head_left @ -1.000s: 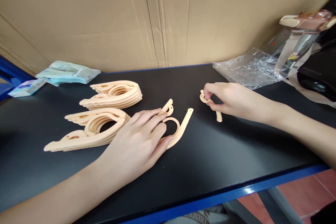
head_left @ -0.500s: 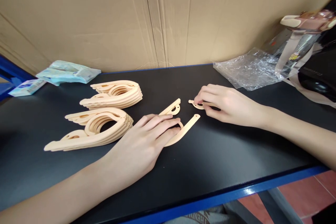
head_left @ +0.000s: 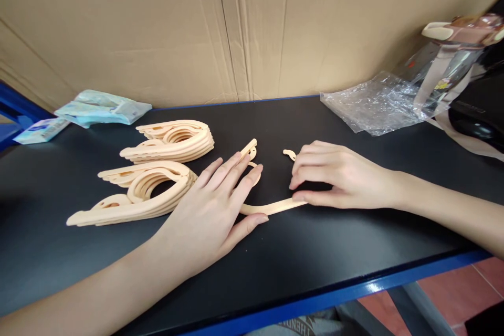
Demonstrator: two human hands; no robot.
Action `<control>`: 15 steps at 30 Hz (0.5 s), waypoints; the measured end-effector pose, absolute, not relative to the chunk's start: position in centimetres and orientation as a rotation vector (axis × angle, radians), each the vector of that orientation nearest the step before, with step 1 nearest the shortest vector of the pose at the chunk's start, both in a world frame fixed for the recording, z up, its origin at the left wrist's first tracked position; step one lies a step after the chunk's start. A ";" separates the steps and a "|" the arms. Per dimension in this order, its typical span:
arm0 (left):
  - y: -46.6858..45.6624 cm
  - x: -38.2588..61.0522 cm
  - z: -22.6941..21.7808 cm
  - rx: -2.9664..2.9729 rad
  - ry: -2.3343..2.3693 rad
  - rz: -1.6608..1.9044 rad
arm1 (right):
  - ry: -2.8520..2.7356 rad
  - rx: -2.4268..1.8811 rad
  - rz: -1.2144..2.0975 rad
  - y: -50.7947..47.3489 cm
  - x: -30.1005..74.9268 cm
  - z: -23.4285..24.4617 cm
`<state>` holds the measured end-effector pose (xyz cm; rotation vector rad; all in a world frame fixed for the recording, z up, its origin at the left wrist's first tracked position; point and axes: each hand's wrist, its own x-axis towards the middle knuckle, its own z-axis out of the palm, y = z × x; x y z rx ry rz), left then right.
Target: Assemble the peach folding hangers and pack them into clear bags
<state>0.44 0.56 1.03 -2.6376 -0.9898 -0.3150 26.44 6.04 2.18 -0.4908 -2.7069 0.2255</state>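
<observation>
I see the left hand [head_left: 218, 197] spread flat at 7 o'clock, presumably bracing the peach frame [head_left: 277, 207] at 5. At 3, the right hand [head_left: 334, 176] curls, thumb apparently steadying the frame; whether it grips the hook [head_left: 290, 154], I cannot tell.

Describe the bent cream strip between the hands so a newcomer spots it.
Find the black table, then the gap between left hand and right hand. The strip crosses that gap's near side, reaching the right thumb. Only it spans hand to hand, unlike the small hook beyond it or the stacks at left.
</observation>
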 end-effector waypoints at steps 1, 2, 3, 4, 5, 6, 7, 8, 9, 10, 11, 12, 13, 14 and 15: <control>0.5 0.5 1.0 -2.638 -0.954 -0.325 | -2.675 -0.545 0.154 6.2 26.5 2.1; 0.4 0.6 0.9 -2.652 -0.903 -0.330 | -2.646 -0.615 0.070 6.4 26.6 2.0; 0.2 0.7 0.9 -2.675 -0.844 -0.332 | -2.621 -0.688 -0.015 6.7 26.7 1.8; 0.1 0.8 0.8 -2.699 -0.787 -0.331 | -2.602 -0.748 -0.094 7.0 26.8 1.6; -0.1 0.8 0.8 -2.721 -0.741 -0.320 | -2.596 -0.793 -0.158 7.3 26.9 1.5; -0.2 0.8 0.8 -2.736 -0.711 -0.303 | -2.599 -0.822 -0.198 7.6 27.1 1.3; -0.2 0.8 0.7 -2.741 -0.693 -0.288 | -2.604 -0.839 -0.212 7.9 27.2 1.1; -0.2 0.7 0.7 -2.738 -0.686 -0.279 | -2.607 -0.849 -0.206 8.0 27.2 1.0; -0.2 0.7 0.7 -2.726 -0.689 -0.277 | -2.605 -0.858 -0.186 8.1 27.2 0.9; -0.2 0.6 0.8 -2.712 -0.702 -0.278 | -2.598 -0.867 -0.157 8.1 27.2 0.9; -0.1 0.5 0.8 -2.695 -0.720 -0.287 | -2.587 -0.878 -0.125 8.1 27.2 0.8; 0.0 0.5 0.8 -2.680 -0.740 -0.296 | -2.573 -0.893 -0.094 8.0 27.1 0.8; 0.1 0.4 0.8 -2.666 -0.763 -0.300 | -2.563 -0.915 -0.070 7.9 27.1 0.8; 0.2 0.4 0.8 -2.649 -0.788 -0.302 | -2.556 -0.941 -0.055 7.9 27.1 0.8; 0.2 0.4 0.9 -2.631 -0.810 -0.302 | -2.554 -0.971 -0.048 7.9 27.1 0.8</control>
